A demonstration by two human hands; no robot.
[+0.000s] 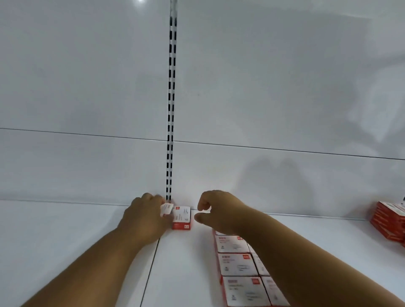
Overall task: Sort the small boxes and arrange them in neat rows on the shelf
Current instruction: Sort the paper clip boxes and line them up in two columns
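Boxes: one red-and-white box point(182, 218) lies against the shelf point(65, 241) back, touching the left hand point(145, 215), which pinches a small box point(166, 209); right hand point(215, 209) hovers beside, loosely curled, holding nothing.

Bright, even overhead light; a glare spot point(140, 1) shines at the top edge. Soft shadows of the arms point(282, 175) fall on the white back panel point(285, 87). Slightly soft throughout, with wide-angle bending of the panel seam point(285, 150).

Shelf point(65, 241) surface bare left of the single box point(182, 218) at the back wall. Open lane between that box and the rows of boxes point(238, 265) right. Stack point(388, 221) occupies far right.
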